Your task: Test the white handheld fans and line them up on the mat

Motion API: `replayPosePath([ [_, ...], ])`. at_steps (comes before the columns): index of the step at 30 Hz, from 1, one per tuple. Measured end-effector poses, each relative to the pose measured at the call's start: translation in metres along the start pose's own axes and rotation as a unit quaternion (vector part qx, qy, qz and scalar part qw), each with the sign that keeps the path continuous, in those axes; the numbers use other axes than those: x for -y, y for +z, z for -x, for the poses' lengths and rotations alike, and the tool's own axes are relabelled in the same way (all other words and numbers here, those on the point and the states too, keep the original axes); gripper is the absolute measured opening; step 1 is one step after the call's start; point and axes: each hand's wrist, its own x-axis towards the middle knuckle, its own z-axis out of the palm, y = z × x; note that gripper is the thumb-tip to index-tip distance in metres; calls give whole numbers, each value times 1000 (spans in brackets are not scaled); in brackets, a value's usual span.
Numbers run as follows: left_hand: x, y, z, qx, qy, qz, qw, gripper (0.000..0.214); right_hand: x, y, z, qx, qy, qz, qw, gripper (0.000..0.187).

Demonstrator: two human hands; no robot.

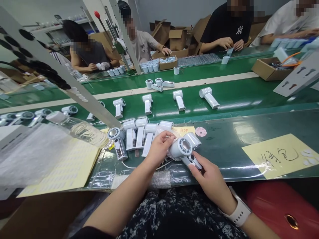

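My right hand [208, 176] grips the handle of a small white hand-held fan [183, 148], its round head turned up toward me. My left hand [160, 146] pinches at the upper left rim of that fan's head, fingers closed on a bit of clear film or sticker that I cannot make out. A white watch sits on my right wrist. Just left of my hands a row of several white fans [139, 132] lies side by side on the green bench [224, 146].
More fans [178, 99] lie spaced along the green conveyor belt [236, 93]. A clear plastic bottle [79, 130] lies at the left over yellow sheets. A yellow handwritten note [279, 156] is taped at right. Other people work across the belt beside cardboard boxes [266, 69].
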Motion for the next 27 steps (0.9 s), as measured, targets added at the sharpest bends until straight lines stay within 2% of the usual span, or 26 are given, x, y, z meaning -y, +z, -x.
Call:
replayPosePath([
  [2,-4,-5,4,-22,63,-92,993,12,4,0,-1,10,-33,49,998,49],
  [5,-9,-9,9,-35,160,-207,965,24,8,3,-1,23,-65,113,991,49],
  [9,-5,-14,9,-52,228,-211,949,30,9,12,-1,11,-108,194,975,47],
  [11,-4,-18,8,-64,303,-241,920,27,10,15,0,-13,-134,237,962,44],
  [13,-8,-20,9,-55,400,-309,861,25,14,17,1,-33,-161,280,946,42],
  [16,-23,-17,20,-6,544,-424,724,26,24,13,3,-44,-195,325,924,39],
  [18,-36,-12,32,50,603,-470,642,27,32,8,2,-29,-201,330,922,38],
  [19,-42,-10,38,81,614,-487,615,29,35,3,0,-14,-196,319,927,39],
  [21,-52,-10,48,126,614,-517,584,32,39,-7,-5,19,-155,246,957,39],
  [23,-58,-15,52,138,595,-544,576,34,41,-17,-12,50,-61,95,992,32],
  [24,-59,-18,52,135,581,-555,580,34,42,-20,-15,70,4,-7,998,29],
  [25,-58,-21,52,128,568,-562,588,35,42,-22,-17,94,71,-116,986,31],
  [27,-53,-24,49,110,542,-558,619,37,45,-22,-21,141,174,-309,924,40],
])
